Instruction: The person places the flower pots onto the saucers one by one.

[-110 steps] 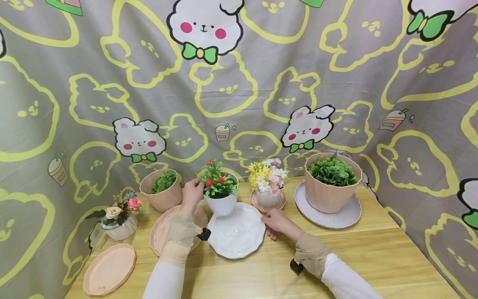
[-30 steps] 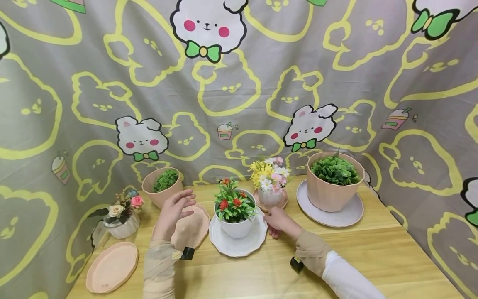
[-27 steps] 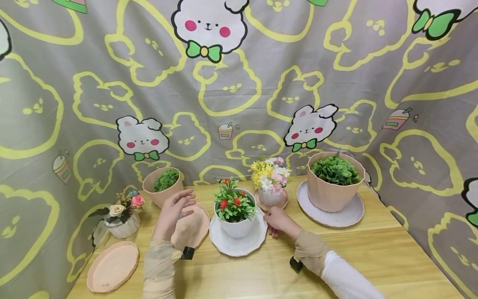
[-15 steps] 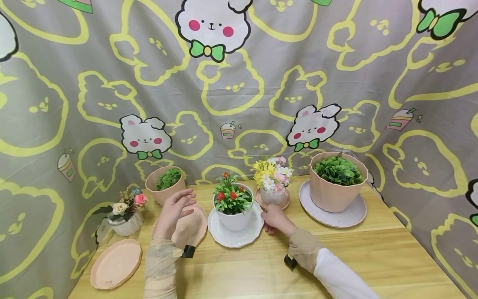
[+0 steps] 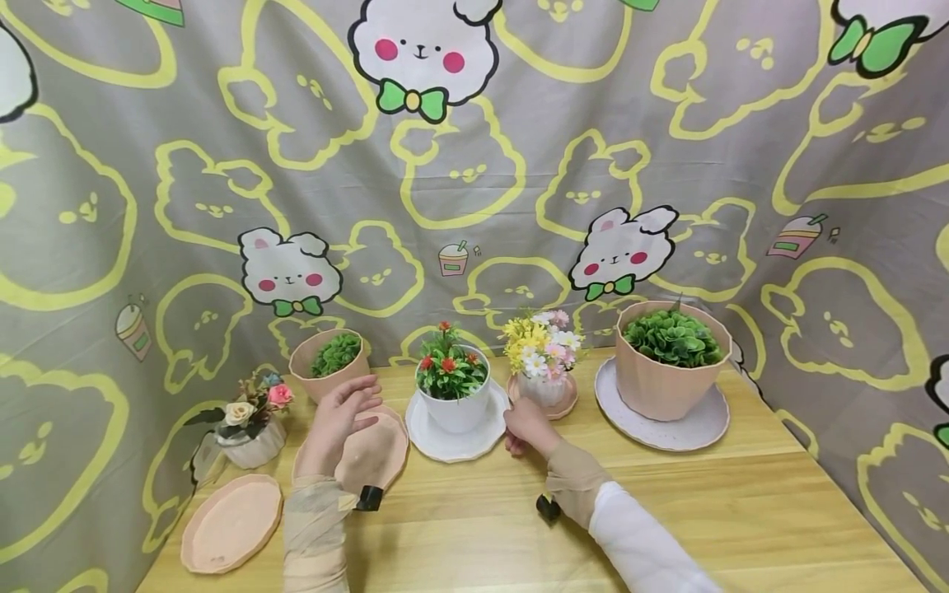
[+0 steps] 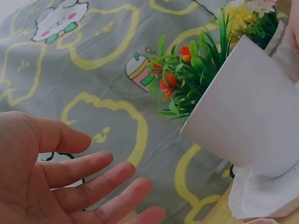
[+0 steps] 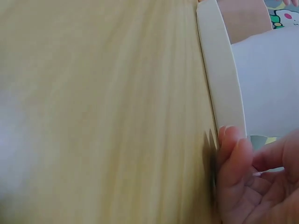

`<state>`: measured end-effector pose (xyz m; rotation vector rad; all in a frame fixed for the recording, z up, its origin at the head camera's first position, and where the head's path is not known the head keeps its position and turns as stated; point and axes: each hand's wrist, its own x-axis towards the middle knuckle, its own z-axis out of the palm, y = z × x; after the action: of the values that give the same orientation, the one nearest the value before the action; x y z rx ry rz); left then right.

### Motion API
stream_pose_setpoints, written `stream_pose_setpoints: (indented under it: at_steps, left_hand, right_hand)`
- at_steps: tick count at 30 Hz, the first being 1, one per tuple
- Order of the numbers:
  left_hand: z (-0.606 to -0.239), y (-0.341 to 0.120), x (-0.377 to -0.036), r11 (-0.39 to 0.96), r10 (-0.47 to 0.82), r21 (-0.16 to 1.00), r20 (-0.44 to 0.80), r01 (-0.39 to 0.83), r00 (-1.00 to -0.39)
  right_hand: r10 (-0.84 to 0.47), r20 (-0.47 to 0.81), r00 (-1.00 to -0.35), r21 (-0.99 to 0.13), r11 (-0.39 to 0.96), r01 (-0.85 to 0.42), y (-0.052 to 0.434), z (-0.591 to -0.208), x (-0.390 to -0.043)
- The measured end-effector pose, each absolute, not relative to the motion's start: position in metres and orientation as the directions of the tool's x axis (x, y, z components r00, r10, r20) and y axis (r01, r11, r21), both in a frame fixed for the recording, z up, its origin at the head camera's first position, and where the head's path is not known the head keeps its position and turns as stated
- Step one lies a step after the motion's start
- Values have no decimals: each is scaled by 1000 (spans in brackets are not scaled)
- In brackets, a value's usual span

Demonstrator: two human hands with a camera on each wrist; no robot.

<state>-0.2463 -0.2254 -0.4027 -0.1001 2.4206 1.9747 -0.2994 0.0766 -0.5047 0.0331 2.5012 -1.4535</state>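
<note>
A grey cartoon-bunny cloth (image 5: 519,165) hangs behind a light wooden table (image 5: 741,511); lighting seems even.

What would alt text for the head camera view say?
A right hand touches the rim of a white saucer holding a white pot of red flowers, while the left hand hovers open over a pink saucer.

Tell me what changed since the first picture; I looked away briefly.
The left hand let go of the white flower pot, now standing on the white saucer, which the right hand pushed toward the backdrop. The other pots and saucers stayed put.
</note>
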Motion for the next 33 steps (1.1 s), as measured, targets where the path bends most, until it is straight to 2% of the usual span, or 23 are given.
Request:
stream_pose_setpoints:
  at_steps: [7,16,23,27,33]
  left_hand:
    - [-399,-234,-242,197,-74,978,-61,-74,-995]
    - [-397,-241,-239,185,-94,980,-59,-75,-994]
    - [-395,-249,-235,185,-111,980,-50,-70,-993]
    - [-393,-254,-233,178,-117,982,-43,-63,-992]
    - [-392,-260,-231,168,-128,984,-36,-57,-991]
  right_hand:
    - [-83,-273,-959,-877,431,212,67,-504,-304]
    - [-36,-250,-968,-881,423,212,58,-505,-312]
    - [-34,-283,-959,-893,375,250,60,-505,-311]
    - [-43,-271,-962,-894,382,234,60,-502,-309]
    - [-78,-219,-973,-862,483,155,55,-494,-301]
